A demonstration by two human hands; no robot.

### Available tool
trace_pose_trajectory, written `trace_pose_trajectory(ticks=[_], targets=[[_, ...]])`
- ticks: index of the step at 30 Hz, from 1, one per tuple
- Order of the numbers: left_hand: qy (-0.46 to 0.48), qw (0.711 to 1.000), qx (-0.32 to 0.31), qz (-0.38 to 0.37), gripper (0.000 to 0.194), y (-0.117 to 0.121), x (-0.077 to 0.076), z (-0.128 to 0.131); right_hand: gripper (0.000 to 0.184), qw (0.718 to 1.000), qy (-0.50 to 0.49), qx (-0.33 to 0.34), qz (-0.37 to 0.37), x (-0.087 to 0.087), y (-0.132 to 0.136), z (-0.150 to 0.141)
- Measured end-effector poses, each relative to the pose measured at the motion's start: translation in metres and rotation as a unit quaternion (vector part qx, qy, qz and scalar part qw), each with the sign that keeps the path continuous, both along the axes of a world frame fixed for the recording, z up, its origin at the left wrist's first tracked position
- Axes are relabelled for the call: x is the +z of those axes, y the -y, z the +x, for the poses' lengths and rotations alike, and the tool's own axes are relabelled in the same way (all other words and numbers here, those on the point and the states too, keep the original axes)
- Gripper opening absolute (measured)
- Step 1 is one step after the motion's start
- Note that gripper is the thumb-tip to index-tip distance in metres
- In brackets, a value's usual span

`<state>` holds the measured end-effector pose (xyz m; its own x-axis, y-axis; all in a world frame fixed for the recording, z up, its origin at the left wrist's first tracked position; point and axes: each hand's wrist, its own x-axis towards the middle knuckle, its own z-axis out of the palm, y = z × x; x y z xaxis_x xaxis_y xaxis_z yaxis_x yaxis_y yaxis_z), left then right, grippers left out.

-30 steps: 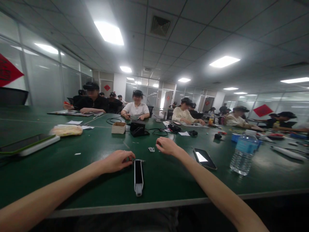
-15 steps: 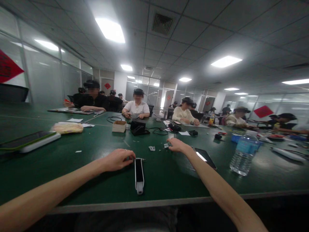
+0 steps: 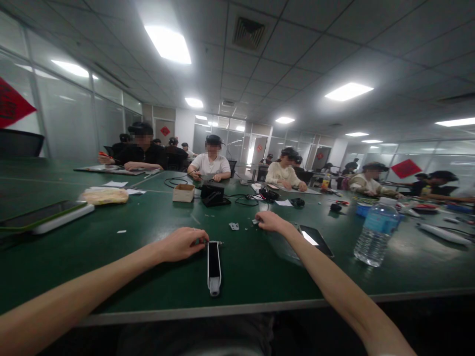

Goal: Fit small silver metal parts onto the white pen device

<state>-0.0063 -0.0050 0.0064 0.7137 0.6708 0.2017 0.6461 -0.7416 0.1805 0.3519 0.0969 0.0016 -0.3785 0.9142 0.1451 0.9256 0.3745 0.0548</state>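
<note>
A narrow white-framed device (image 3: 213, 267) with a black inset lies lengthwise on the green table in front of me. My left hand (image 3: 187, 243) is closed at its far left corner, thumb and fingers pinched on the edge there. Further out and to the right, my right hand (image 3: 272, 221) reaches down with fingers bent around a small metal piece (image 3: 255, 222), which they partly cover. Between the hands lie a flat metal bracket (image 3: 233, 226) with holes and a tiny part (image 3: 246, 229) too small to name.
Right of my forearm stands a water bottle (image 3: 376, 235); a phone (image 3: 319, 242) lies partly behind the arm. A small box (image 3: 183, 193) and a black stand (image 3: 213, 195) sit further back. At left are a plastic-wrapped bundle (image 3: 104, 196) and a green-edged tablet (image 3: 42, 217). People work opposite.
My right hand has drawn slightly lower and to the left, its fingers closing over the small metal piece. My left hand and the white device stay in place.
</note>
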Motion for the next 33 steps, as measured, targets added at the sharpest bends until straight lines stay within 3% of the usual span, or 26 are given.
trace_pose_trajectory(ticks=[11, 15, 22, 25, 33], targets=[[-0.004, 1.000, 0.010, -0.003, 0.023, 0.005, 0.004, 0.003, 0.024, 0.995, -0.010, 0.014, 0.103, 0.015, 0.021, -0.026], [-0.015, 1.000, 0.013, 0.006, 0.022, 0.007, 0.005, 0.004, 0.020, 0.978, -0.036, 0.119, 0.169, 0.010, 0.035, -0.055], [-0.014, 1.000, 0.017, 0.015, 0.021, 0.006, 0.004, 0.005, 0.013, 0.918, -0.086, 0.281, 0.267, 0.005, 0.076, -0.107], [-0.018, 1.000, 0.017, 0.016, 0.022, 0.005, 0.002, 0.005, 0.012, 0.910, -0.104, 0.296, 0.272, 0.005, 0.086, -0.114], [-0.019, 1.000, 0.014, 0.020, 0.025, 0.008, 0.006, 0.006, 0.007, 0.929, -0.163, 0.266, 0.197, -0.004, 0.087, -0.117]])
